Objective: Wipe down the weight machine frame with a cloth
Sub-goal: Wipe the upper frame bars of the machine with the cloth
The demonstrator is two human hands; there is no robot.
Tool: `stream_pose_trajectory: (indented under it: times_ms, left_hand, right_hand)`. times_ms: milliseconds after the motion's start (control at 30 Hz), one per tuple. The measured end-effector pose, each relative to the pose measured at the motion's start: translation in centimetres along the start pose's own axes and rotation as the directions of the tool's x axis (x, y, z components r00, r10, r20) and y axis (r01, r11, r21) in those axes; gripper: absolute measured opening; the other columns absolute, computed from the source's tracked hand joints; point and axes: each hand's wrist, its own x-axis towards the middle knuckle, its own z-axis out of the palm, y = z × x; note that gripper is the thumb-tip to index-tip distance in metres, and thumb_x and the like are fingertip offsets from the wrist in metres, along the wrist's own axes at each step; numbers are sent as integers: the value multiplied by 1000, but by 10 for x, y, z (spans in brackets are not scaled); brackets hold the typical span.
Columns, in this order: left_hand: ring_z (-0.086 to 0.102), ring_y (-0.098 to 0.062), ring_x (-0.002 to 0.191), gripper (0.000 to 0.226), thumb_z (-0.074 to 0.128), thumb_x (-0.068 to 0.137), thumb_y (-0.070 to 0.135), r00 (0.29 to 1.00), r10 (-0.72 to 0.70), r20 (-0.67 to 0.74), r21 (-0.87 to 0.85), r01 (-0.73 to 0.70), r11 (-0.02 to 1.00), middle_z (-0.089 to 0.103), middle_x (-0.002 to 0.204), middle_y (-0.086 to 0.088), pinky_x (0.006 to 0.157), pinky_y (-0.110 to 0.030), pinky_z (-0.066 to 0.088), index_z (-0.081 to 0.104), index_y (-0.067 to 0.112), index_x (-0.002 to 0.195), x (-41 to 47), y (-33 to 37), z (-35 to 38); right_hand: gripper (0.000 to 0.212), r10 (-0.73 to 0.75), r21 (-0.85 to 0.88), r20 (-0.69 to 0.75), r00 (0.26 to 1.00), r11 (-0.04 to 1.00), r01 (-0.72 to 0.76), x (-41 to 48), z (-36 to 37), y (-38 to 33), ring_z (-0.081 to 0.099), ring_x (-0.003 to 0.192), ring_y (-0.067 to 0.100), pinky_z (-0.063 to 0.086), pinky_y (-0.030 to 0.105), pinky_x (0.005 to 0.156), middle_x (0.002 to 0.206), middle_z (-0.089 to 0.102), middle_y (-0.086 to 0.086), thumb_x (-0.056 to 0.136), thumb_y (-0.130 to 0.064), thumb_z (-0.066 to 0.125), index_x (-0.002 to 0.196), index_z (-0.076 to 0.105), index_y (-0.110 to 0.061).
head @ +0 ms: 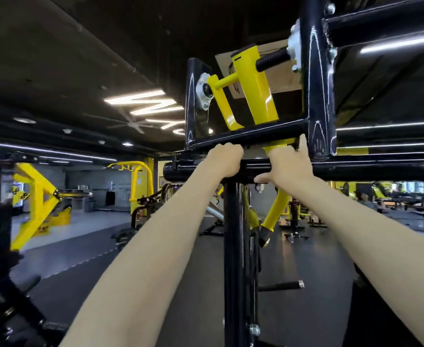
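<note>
Crossbar (pixel 356 169) gripped by L hand (pixel 224 160), R hand (pixel 289 164), R fingers (pixel 303 143) touching post (pixel 321 96)

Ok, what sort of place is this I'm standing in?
Most likely a gym: yellow weight machines stand across a dark floor, and the left hand and right hand hold the black frame bar of another machine.
</note>
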Motion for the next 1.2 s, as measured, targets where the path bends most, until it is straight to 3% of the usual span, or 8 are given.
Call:
stream_pose_trajectory:
  times_ms: [167, 367, 467, 667, 833, 967, 1067, 1200]
  left_hand:
    - [47, -30, 124, 61, 41, 84, -8, 981, 168, -93, -227, -185, 956, 54, 136, -8, 99, -39, 35, 53, 23, 135, -25, -11, 7]
    - [57, -24, 99, 41, 56, 75, -13, 889, -51, -456, -206, -49, 977, 62, 106, -7, 76, -25, 40, 59, 8, 110, -48, -77, 51]
    - [50, -26, 116, 49, 62, 73, -13, 835, -147, -530, -332, -45, 942, 57, 120, -10, 101, -31, 36, 57, 4, 118, -47, -33, 63]
    - [23, -29, 143, 82, 51, 69, -27, 762, 306, -571, -158, -468, 869, 29, 153, -15, 120, -39, 10, 32, -1, 144, -65, -13, 86]
    - [5, -15, 147, 83, 39, 76, -29, 833, -170, -527, -570, -197, 798, 17, 158, -6, 119, -24, -7, 18, 8, 148, -77, -7, 99]
    - [-11, -13, 146, 85, 33, 78, -26, 859, 12, -511, -567, -348, 747, 2, 160, -4, 120, -33, -8, 9, 9, 152, -74, 98, 76]
    - [-12, -13, 146, 86, 35, 80, -24, 845, 124, -519, -490, -414, 767, -2, 160, -4, 117, -31, -10, 5, 11, 152, -73, 124, 78]
    - [-12, -9, 144, 81, 32, 82, -24, 844, -149, -515, -632, -257, 731, 1, 160, -3, 117, -29, -11, 8, 12, 152, -64, 124, 81]
  right_hand:
    - [60, -22, 38, 2, 1000, 999, 22, -3, -1, 0, 61, 104, 26, -1, 49, 119, 87, 63, 4, 77, -67, 60, 96, 56, -11]
    - [69, -25, 57, -36, 999, 998, 27, -3, 7, -1, 60, 106, 26, 2, 46, 119, 91, 65, 5, 77, -69, 57, 114, 60, -10]
    - [67, -9, 107, -52, 999, 994, 15, -4, 12, -1, 59, 109, 25, 0, 46, 119, 98, 66, 4, 78, -67, 57, 116, 59, -12]
    - [77, -88, -18, -244, 966, 996, 86, -30, 31, 8, 31, 141, 25, 7, 48, 119, 144, 45, 11, 84, -56, 58, 141, 40, -7]
    - [71, -14, -48, -370, 929, 999, -4, -73, 40, 52, 22, 144, 35, 21, 49, 118, 153, 27, 23, 87, -11, 60, 147, 26, 3]
    - [79, 193, 34, -267, 944, 981, -191, -91, 37, 70, 14, 146, 36, 14, 50, 119, 155, 18, 25, 79, 2, 58, 148, 20, 5]
    - [81, 161, -33, -236, 958, 984, -174, -101, 30, 78, 16, 145, 36, 17, 50, 118, 156, 19, 23, 80, -3, 61, 149, 20, 3]
    - [78, 1, -122, -249, 969, 992, -33, -114, 16, 107, 14, 147, 32, 11, 47, 120, 157, 18, 21, 79, 3, 52, 150, 20, 2]
